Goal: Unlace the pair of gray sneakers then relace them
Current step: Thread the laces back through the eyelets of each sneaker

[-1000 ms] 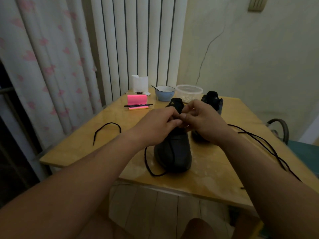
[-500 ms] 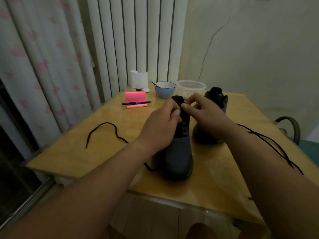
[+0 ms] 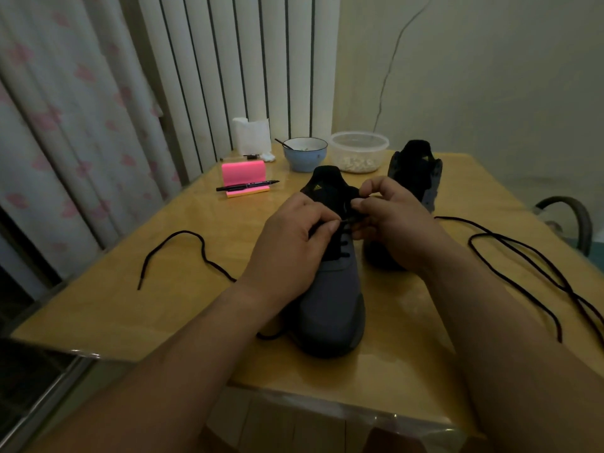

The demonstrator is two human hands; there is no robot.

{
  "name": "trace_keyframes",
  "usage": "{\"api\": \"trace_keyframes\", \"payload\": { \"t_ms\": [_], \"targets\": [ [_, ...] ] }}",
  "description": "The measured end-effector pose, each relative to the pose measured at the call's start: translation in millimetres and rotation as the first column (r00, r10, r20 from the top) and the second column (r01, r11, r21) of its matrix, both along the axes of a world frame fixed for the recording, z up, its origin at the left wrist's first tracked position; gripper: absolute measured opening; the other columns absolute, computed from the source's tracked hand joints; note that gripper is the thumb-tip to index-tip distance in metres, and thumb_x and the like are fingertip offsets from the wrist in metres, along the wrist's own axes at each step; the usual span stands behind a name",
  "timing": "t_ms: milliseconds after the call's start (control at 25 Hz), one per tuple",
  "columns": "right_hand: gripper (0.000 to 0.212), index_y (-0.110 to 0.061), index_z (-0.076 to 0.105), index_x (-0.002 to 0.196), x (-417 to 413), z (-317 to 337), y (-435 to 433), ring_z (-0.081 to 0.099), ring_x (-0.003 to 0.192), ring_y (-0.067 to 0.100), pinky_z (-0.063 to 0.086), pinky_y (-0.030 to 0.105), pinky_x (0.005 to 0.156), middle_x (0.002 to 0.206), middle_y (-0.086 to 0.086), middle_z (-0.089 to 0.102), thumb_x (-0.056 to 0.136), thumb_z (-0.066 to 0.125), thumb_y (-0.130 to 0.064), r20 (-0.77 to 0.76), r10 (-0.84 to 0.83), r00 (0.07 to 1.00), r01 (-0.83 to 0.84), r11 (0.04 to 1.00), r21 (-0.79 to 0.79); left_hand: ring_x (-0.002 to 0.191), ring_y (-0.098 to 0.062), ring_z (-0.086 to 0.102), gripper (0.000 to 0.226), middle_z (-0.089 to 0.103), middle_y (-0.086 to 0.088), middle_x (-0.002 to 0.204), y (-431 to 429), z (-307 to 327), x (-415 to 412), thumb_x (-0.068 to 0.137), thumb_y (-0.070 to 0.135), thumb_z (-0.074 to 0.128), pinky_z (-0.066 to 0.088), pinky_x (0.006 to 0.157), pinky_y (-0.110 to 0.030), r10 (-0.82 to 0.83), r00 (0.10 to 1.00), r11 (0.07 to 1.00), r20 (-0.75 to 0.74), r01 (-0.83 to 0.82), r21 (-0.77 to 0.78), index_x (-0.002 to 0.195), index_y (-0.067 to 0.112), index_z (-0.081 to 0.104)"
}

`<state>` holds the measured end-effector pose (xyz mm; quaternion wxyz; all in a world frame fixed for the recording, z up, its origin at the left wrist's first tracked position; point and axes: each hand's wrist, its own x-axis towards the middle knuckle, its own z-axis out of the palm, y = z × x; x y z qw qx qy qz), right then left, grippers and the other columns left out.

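A gray sneaker (image 3: 333,305) stands on the wooden table (image 3: 163,299), toe toward me, with a black lace threaded through its lower eyelets. My left hand (image 3: 287,250) grips the shoe's left side and pinches the lace at the upper eyelets. My right hand (image 3: 392,223) pinches the lace tip just opposite, over the tongue. One loose end of this lace (image 3: 176,253) trails left across the table. The second sneaker (image 3: 415,171) stands behind my right hand, partly hidden. A separate black lace (image 3: 523,253) lies loose on the right.
At the back of the table stand a blue bowl (image 3: 304,155), a clear plastic container (image 3: 359,152), a white napkin holder (image 3: 252,135) and a pink pad with a black pen (image 3: 243,178). A curtain hangs on the left. A chair back (image 3: 575,220) shows at right.
The view has dipped lower and closer to the shoe. Both hands stayed at the eyelets; the right hand now pinches the lace tip beside the left thumb.
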<state>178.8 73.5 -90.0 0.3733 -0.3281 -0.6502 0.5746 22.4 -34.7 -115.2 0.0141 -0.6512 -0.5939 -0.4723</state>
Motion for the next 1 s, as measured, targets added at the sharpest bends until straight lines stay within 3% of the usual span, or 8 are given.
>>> {"api": "trace_keyframes", "payload": {
  "t_ms": [520,760,880,1000],
  "targets": [
    [0.011,-0.010,0.056,0.113,2,6,0,0.068,0.076,0.022,0.061,0.032,0.068,0.097,0.013,0.067,0.103,0.060,-0.012,0.046,0.039,0.998,-0.041,0.999,0.032,0.087,-0.008,0.052,0.010,0.055,0.006,0.097,10,11,-2,0.100,0.020,0.067,0.042,0.073,-0.018,0.008,0.985,0.997,-0.173,-0.022,-0.079,0.099,0.018,0.076],
    [0.018,-0.017,0.061,0.124,1,13,-9,0.074,0.094,0.036,0.064,0.037,0.076,0.111,0.022,0.070,0.108,0.053,-0.021,0.084,0.023,0.996,-0.024,1.000,0.018,0.086,-0.004,0.054,0.006,0.058,0.009,0.096,10,14,-2,0.099,0.022,0.068,0.040,0.072,-0.018,0.014,0.993,0.995,-0.117,-0.025,-0.093,0.104,0.022,0.072],
    [0.023,-0.015,0.057,0.130,6,13,-15,0.076,0.094,0.029,0.064,0.034,0.078,0.108,0.018,0.072,0.108,0.052,-0.014,0.045,-0.018,0.999,0.019,1.000,-0.023,0.082,-0.002,0.054,0.004,0.057,0.012,0.091,7,17,-2,0.098,0.023,0.070,0.037,0.067,-0.015,0.030,0.998,0.993,-0.052,-0.036,-0.114,0.099,0.024,0.066],
    [0.020,-0.008,0.061,0.122,11,7,-23,0.075,0.099,0.026,0.064,0.034,0.084,0.111,0.017,0.072,0.102,0.059,-0.005,0.007,-0.020,1.000,0.021,0.999,-0.047,0.083,0.000,0.051,0.009,0.052,0.013,0.091,4,18,0,0.099,0.022,0.068,0.037,0.068,-0.010,0.035,0.999,0.990,-0.034,-0.040,-0.137,0.094,0.027,0.063]
  ]
}}
